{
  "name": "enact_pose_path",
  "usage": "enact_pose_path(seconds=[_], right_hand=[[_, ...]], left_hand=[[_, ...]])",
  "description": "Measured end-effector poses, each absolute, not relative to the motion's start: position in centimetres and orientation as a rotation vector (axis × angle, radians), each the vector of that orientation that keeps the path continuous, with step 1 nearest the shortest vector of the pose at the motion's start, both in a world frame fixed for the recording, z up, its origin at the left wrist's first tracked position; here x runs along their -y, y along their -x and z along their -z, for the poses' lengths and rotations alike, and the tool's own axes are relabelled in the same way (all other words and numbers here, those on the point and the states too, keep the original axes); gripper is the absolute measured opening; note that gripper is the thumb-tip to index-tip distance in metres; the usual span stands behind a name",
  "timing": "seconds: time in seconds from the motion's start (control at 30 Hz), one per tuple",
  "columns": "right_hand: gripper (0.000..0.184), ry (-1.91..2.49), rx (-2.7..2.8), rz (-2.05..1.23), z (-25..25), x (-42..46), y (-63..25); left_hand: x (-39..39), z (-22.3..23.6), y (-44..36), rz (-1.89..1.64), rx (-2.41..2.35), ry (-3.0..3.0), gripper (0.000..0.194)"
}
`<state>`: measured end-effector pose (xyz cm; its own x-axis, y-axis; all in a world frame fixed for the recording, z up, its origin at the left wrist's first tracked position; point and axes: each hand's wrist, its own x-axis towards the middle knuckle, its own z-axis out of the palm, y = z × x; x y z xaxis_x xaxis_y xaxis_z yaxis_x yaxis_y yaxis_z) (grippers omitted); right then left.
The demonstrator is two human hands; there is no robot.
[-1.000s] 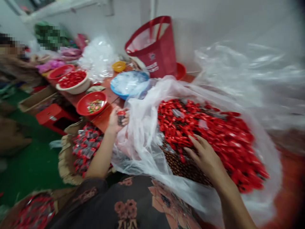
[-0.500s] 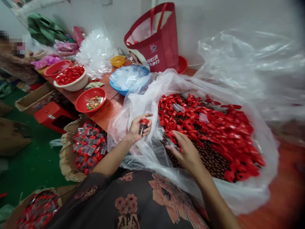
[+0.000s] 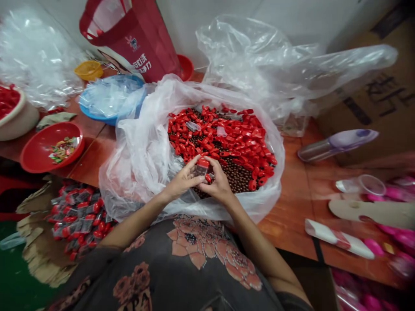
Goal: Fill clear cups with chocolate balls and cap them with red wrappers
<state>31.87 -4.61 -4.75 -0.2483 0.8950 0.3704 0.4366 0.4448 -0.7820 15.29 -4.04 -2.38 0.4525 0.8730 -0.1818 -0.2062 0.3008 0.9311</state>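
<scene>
My left hand (image 3: 181,181) and my right hand (image 3: 220,183) meet over the near side of an opened plastic bag (image 3: 142,142). Between their fingertips they hold a small clear container with a red cap (image 3: 202,166), its dark contents partly visible. Another small red piece (image 3: 208,177) shows just below it, by the right fingers. Inside the bag lie many loose red plastic caps (image 3: 240,138) on a bed of round brown balls (image 3: 238,172). Two clear pieces rest among the caps.
Left stand a red bowl of small colourful pieces (image 3: 27,153), a blue basin of clear plastic (image 3: 92,114) and a carton (image 3: 40,242) of red-capped containers. A maroon tote (image 3: 152,43) stands behind. At right are a purple-handled tool (image 3: 337,144) and a cardboard box (image 3: 366,99).
The view has swung right. My left hand has brought the red-capped container over the bag. My right hand, earlier spread above the brown balls, now grips it too.
</scene>
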Motion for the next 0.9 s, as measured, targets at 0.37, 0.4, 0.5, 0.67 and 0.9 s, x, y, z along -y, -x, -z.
enact_pose_path(seconds=[0.37, 0.4, 0.5, 0.67, 0.9], right_hand=[[0.056, 1.245, 2.205, -0.264, 4.3, 4.5, -33.6], [0.054, 1.249, 2.218, -0.229, 4.4, 4.5, -33.5], [0.050, 1.253, 2.238, -0.163, 5.0, 4.5, -33.1], [0.064, 1.282, 2.239, -0.314, 5.2, 5.2, -31.0], [0.069, 1.263, 2.328, -0.584, 4.9, 4.0, -31.8]], left_hand=[[4.5, 3.0, -16.2, -0.859, -0.936, -1.231, 0.063], [4.6, 3.0, -16.1, -0.865, -0.948, -1.223, 0.062], [5.1, 3.3, -16.0, -0.876, -0.975, -1.211, 0.058], [5.2, 3.0, -14.5, -0.884, -1.013, -1.257, 0.052], [-0.3, -0.5, 2.4, -1.712, -1.752, -1.344, 0.072]])
